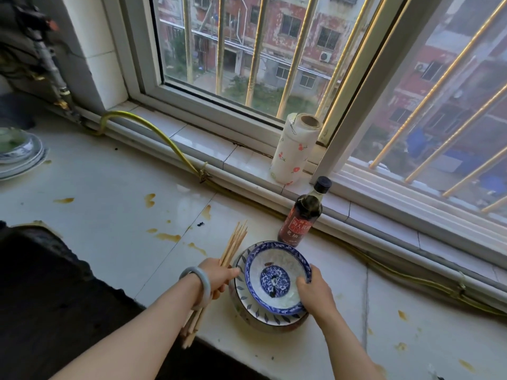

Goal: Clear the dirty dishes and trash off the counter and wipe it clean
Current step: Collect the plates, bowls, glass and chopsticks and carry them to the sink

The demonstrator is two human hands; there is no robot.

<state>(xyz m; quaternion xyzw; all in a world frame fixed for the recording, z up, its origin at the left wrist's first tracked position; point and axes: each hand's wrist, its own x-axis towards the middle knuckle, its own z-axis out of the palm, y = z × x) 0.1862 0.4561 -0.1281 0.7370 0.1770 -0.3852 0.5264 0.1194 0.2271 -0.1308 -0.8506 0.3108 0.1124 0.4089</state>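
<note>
Head view: the left hand (pixel 219 275) is fisted round a bundle of chopsticks (pixel 236 241), and the right hand (pixel 315 294) curls over the rim of the blue bowl (pixel 277 247), I'd say to carry everything off in one trip. The bowl sits nested on a plate (pixel 248 303) at the front edge of the counter (pixel 109 204), with stains (pixel 168 237) around it not yet wiped.

Cut off at the left edge, stacked plates (pixel 20 159); hidden in the left hand (pixel 219 275), the middle of the chopsticks (pixel 236 242); mostly covered by a plate (pixel 248 304), the lowest bowl (pixel 260 326).
</note>
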